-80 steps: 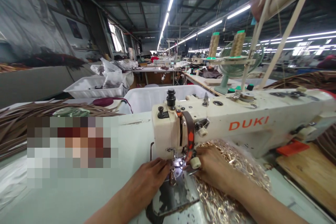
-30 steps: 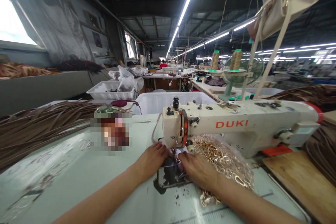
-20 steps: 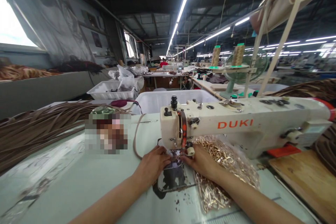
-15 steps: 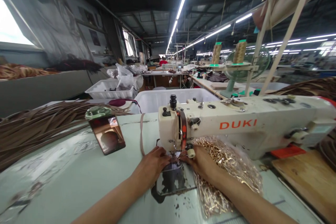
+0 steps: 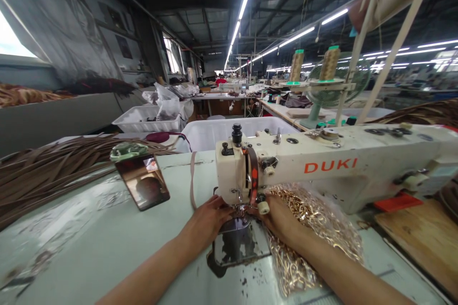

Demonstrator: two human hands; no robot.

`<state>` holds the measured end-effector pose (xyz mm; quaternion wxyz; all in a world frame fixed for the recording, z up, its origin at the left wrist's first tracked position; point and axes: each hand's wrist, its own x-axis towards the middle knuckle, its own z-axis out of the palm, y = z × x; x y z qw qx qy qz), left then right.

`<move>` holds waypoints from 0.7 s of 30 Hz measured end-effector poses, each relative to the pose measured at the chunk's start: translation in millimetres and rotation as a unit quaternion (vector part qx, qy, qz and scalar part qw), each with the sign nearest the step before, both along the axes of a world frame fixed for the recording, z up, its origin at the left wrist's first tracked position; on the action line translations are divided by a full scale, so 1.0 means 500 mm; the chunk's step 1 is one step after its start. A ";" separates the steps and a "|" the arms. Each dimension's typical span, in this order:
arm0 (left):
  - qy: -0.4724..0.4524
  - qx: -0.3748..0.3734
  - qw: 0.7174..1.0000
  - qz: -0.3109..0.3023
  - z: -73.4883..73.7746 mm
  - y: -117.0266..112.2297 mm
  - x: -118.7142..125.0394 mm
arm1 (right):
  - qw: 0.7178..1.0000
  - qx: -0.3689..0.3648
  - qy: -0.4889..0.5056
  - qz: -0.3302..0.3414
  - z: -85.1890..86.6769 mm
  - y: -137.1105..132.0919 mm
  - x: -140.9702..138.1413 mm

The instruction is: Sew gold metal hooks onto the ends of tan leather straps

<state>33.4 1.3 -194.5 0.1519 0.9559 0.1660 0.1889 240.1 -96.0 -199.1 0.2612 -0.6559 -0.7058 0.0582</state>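
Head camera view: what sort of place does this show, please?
Most likely a sewing workshop or factory. A sewing machine marked DUKI is in front, cones of thread stand behind it, and many brown strips lie at the left.

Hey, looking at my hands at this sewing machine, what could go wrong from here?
Pinched or pricked fingers: your left hand and right hand sit close on either side of the machine's presser foot, so a slip might put a fingertip under it.

Spill: your right forearm crosses over the bag of gold metal pieces, so a sweep could drag it.

Distraction: the phone has its screen lit and might draw your eyes away.
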 end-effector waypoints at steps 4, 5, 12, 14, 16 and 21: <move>-0.001 0.008 1.000 -0.014 0.006 0.001 0.000 | 1.000 0.001 -0.011 0.000 0.000 0.000 -0.001; 0.002 0.012 1.000 -0.018 0.008 0.001 0.001 | 1.000 0.000 -0.013 0.000 0.000 0.000 -0.002; 0.010 0.030 0.999 -0.024 0.013 0.000 0.010 | 0.999 -0.016 -0.029 -0.006 0.003 -0.001 -0.008; 0.011 0.035 0.999 -0.025 0.013 -0.003 0.011 | 0.999 -0.018 -0.035 -0.007 0.004 -0.002 -0.010; 0.011 0.042 0.999 -0.029 0.014 -0.005 0.009 | 0.999 -0.021 -0.043 -0.005 0.007 -0.003 -0.010; 0.008 0.048 0.997 -0.056 0.014 -0.006 0.003 | 0.997 -0.034 -0.066 0.007 0.015 -0.004 -0.006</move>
